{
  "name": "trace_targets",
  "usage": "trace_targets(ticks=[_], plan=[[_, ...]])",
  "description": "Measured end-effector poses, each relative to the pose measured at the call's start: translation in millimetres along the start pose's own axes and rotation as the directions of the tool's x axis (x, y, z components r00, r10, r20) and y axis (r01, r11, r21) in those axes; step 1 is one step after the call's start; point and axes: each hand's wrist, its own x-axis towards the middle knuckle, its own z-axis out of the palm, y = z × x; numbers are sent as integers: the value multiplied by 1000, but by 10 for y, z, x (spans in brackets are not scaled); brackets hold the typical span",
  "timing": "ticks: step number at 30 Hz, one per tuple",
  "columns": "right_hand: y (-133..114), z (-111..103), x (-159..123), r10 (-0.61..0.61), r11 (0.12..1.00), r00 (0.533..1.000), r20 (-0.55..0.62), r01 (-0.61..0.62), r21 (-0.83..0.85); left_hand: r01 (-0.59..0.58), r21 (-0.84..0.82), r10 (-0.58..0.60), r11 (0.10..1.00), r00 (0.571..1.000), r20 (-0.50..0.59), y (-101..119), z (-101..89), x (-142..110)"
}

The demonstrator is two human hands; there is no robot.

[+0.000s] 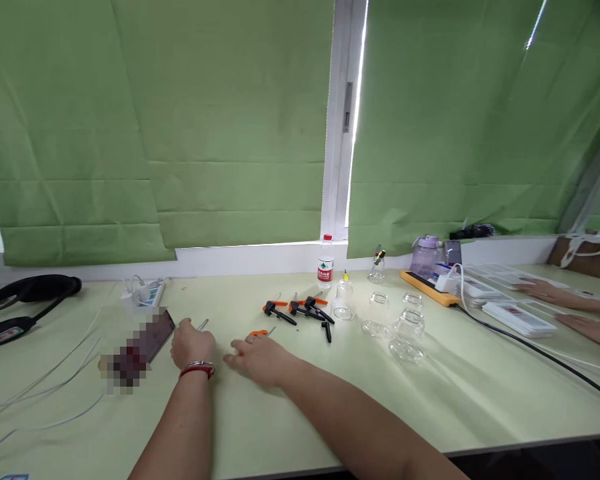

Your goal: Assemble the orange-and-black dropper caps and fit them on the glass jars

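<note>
My left hand (190, 343), with a red and silver bracelet at the wrist, is curled into a fist around a thin metal tool (203, 324) whose tip sticks out past the fingers. My right hand (260, 359) lies flat on the table with fingers stretched out, resting over an orange-handled tool (258, 332). Just beyond lie three black and orange pump-like tools (300, 309) and a loose black piece (327, 331). To their right stand several clear glass cups (405, 327).
A phone (150, 343) lies left of my left hand, with white cables and a power strip (145, 293) behind it. A water bottle (325, 261) stands by the window. Another person's hands (570, 307) rest on white trays at the right. A black cable (530, 347) crosses the table.
</note>
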Motion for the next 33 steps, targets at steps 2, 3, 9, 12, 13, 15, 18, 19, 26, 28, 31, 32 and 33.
trace_targets(ticks=[2,3,9,12,13,15,18,19,26,28,31,32,33], plan=[[-87,10,28,-45,998,998,36,47,-31,-1,-31,0,1000,1000,-24,10,10,-4],[-107,16,27,-48,998,998,49,50,-38,2,-44,-3,999,999,-33,15,12,-4],[-129,70,-45,-73,995,997,9,73,-61,87,-33,-87,996,996,1,-21,87,33],[-166,61,-87,-84,993,996,3,84,-82,133,-11,-133,991,990,47,-77,166,74],[-182,46,-101,-87,993,996,4,87,-81,139,-3,-139,990,988,65,-96,190,90],[-212,3,-132,-97,993,995,23,98,-69,140,14,-141,990,985,103,-127,231,122],[-242,-76,-180,-81,996,995,54,83,-35,119,39,-124,992,982,141,-154,266,154],[-247,-100,-197,-61,998,996,62,63,-19,107,45,-113,993,982,150,-158,270,158],[-191,-141,-357,135,938,978,162,-178,297,44,22,-47,999,986,162,-146,255,126],[-134,-142,-443,202,867,961,187,-265,421,12,-57,-3,998,988,154,-124,260,107],[2,-180,-601,349,622,913,213,-395,676,-45,-233,83,971,984,158,-52,281,55],[63,-202,-656,407,489,886,221,-416,766,-56,-294,109,954,980,166,-16,286,28],[130,-224,-710,463,343,855,233,-415,843,-62,-353,133,934,974,182,24,289,-4]])
